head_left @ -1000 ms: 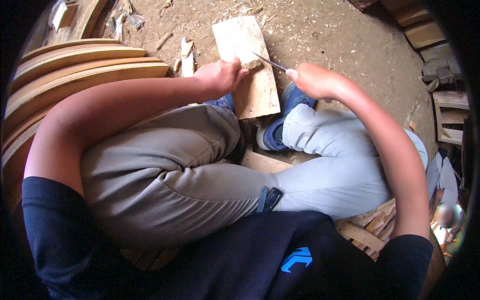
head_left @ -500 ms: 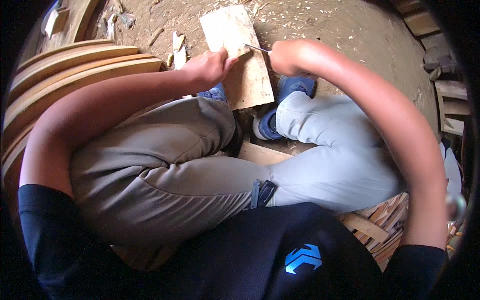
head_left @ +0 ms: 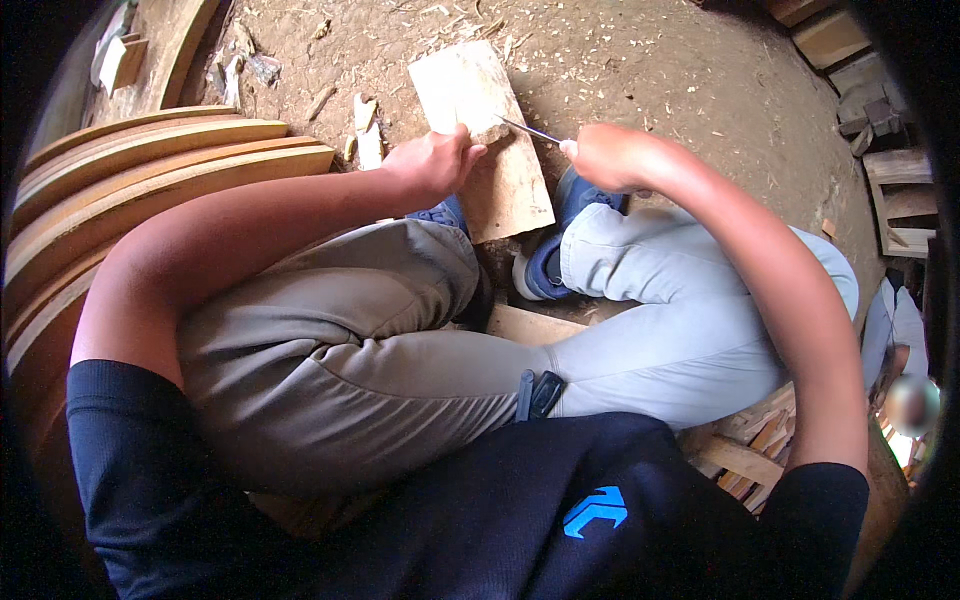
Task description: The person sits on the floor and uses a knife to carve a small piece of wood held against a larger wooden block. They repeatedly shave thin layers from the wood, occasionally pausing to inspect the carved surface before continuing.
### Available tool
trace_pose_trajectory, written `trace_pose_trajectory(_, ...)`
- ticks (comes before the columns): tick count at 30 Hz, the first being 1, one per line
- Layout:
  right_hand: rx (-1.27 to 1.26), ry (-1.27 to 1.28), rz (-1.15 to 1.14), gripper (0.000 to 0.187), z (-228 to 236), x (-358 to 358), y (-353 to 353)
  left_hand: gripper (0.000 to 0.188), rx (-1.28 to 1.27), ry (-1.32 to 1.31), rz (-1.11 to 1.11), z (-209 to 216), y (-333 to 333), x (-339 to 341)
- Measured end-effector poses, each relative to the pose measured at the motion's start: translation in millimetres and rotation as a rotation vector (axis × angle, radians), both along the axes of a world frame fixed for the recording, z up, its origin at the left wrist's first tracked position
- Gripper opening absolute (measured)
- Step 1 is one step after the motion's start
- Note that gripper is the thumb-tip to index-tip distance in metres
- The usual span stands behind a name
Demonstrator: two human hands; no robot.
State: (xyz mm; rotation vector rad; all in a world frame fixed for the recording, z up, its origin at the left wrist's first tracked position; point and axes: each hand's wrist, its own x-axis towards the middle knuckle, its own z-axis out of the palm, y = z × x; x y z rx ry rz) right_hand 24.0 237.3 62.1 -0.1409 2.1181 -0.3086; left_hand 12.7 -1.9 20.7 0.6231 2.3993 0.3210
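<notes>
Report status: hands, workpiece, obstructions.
Left hand steadying small wood piece on board. Right hand gripping thin blade. Nothing between the hands.

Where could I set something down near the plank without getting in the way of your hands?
The dirt floor right of the wooden plank is bare. Left is crowded: curved boards and wood scraps. The left hand and right hand with its thin blade occupy the plank.

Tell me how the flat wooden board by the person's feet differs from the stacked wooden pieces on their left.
The flat board is pale, straight-edged and single, with the left hand on it; the curved pieces are darker orange-brown, arc-shaped, stacked several deep and untouched. Both are wood, near the dirt floor.
</notes>
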Motion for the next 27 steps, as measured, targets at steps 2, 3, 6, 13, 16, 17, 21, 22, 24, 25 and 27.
trace_pose_trajectory(2,-0.015,0.016,-0.001,0.055,3.1,0.6,-0.2,0.044,0.015,-0.004,-0.003,-2.8,-1.7,-0.5)
trace_pose_trajectory(3,-0.023,0.024,-0.002,0.055,5.3,0.9,0.2,0.043,0.022,-0.006,-0.004,-4.2,-2.3,-0.7)
trace_pose_trajectory(6,-0.001,-0.007,0.033,0.056,20.6,-3.3,-6.4,0.043,0.057,-0.011,-0.014,-5.8,-5.5,-0.9)
trace_pose_trajectory(13,0.154,-0.1,0.222,0.027,26.9,-19.9,-26.5,0.046,0.029,-0.026,-0.043,5.1,-4.8,-8.8)
trace_pose_trajectory(16,0.141,-0.067,0.319,0.028,31.8,-23.0,-32.9,0.047,0.007,-0.046,-0.062,8.1,-1.7,-8.0)
trace_pose_trajectory(17,0.218,-0.143,0.423,0.028,29.7,-28.2,-39.0,0.048,-0.007,-0.063,-0.052,8.7,0.1,-7.9)
trace_pose_trajectory(21,0.153,-0.133,0.255,0.033,28.8,-30.9,-21.5,0.045,-0.009,-0.027,-0.051,4.0,-2.2,-6.9)
trace_pose_trajectory(22,0.107,-0.113,0.234,0.038,29.6,-28.7,-18.5,0.044,0.012,-0.02,-0.06,3.8,-1.9,-4.9)
trace_pose_trajectory(24,0.035,-0.082,0.136,0.049,31.2,-19.6,-15.0,0.044,0.02,-0.023,-0.054,2.3,-0.4,-6.7)
trace_pose_trajectory(25,0.006,-0.068,0.059,0.056,32.0,-13.0,-13.1,0.044,0.025,-0.026,-0.047,3.3,0.0,-5.8)
trace_pose_trajectory(27,-0.011,-0.024,0.009,0.055,8.1,-4.0,1.0,0.044,0.022,-0.023,-0.052,5.3,2.8,-5.3)
